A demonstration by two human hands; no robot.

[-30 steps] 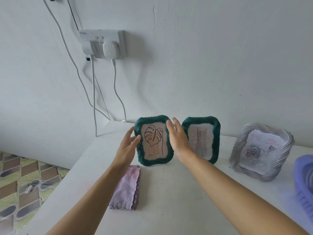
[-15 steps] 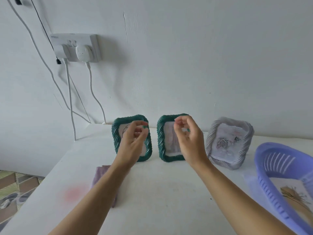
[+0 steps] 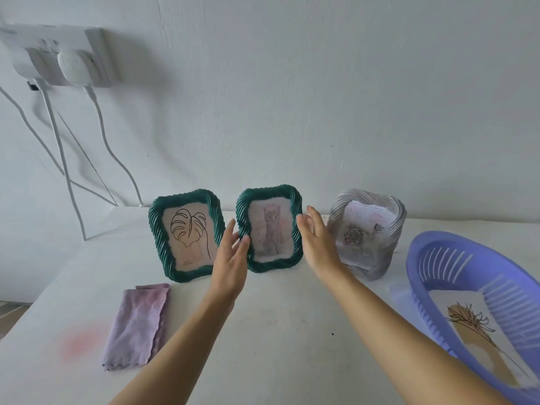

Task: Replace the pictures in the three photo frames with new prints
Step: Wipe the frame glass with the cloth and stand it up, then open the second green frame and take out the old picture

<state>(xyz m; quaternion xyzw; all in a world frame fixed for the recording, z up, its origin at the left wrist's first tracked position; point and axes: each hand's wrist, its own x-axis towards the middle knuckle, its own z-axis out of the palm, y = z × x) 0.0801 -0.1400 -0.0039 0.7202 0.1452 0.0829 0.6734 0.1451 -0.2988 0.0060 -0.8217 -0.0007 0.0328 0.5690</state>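
Observation:
Three frames stand upright along the wall on a white table [image 3: 277, 331]. The left green frame [image 3: 187, 233] shows a line-drawn leaf. The middle green frame [image 3: 268, 228] holds a faint cat picture. A grey frame [image 3: 366, 232] with a rose picture stands to the right. My left hand [image 3: 232, 258] is open at the middle frame's left edge, fingertips touching or nearly touching it. My right hand [image 3: 317, 244] is open by its right edge, slightly apart. A new flower print [image 3: 479, 337] lies in a purple basket [image 3: 438, 258].
A folded pink cloth [image 3: 137, 323] lies at the front left of the table. A wall socket [image 3: 58, 57] with white cables [image 3: 67, 171] hangs at the upper left. The table's left edge drops to a patterned floor.
Both hands left the leaf frame, moved right and opened on either side of the cat frame. The view shifted right, bringing the basket in.

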